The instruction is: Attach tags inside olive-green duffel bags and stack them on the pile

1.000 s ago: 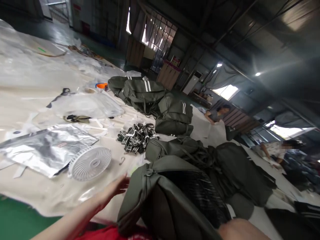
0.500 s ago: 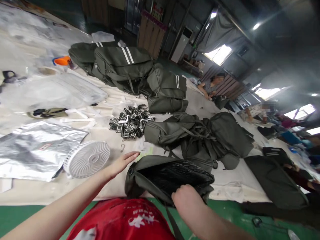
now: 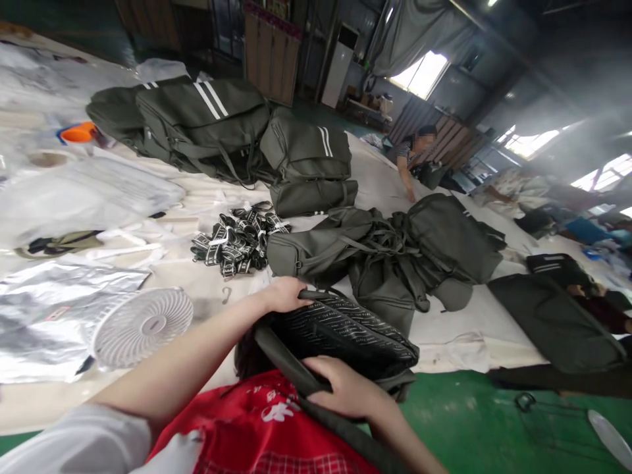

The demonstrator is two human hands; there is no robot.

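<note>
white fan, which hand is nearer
Left hand, at the open bag's far edge, right of the fan; the right hand, on the near edge, is farther right.

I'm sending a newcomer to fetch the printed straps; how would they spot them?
On the pale worktable, find the round white fan at the near left. Beyond it and to the right, a tangled heap of black straps lies beside dark green bags. Dense white lettering sets it apart from them.
</note>
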